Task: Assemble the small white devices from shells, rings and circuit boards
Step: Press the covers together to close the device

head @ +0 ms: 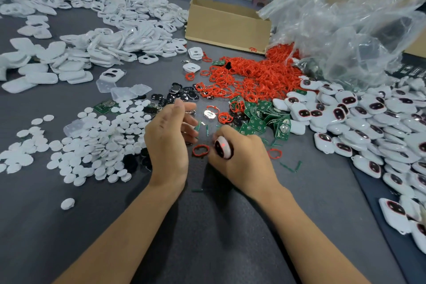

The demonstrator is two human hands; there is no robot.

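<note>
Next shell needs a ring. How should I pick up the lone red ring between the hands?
Pinch the red ring by its thin band, left arc, from above with the left hand: it lies flat and alone on the mat, and the right hand holds a device.

Far left on table (207, 226): shell heap (110, 30); nearer, same side: disc spread (92, 145). Ctr-back: ring heap (249, 76), w/ box (226, 27) behind & bag (345, 18) to its right. Just in front of rings: boards (260, 120). Far right: assembled devices (368, 122), piled.
</note>
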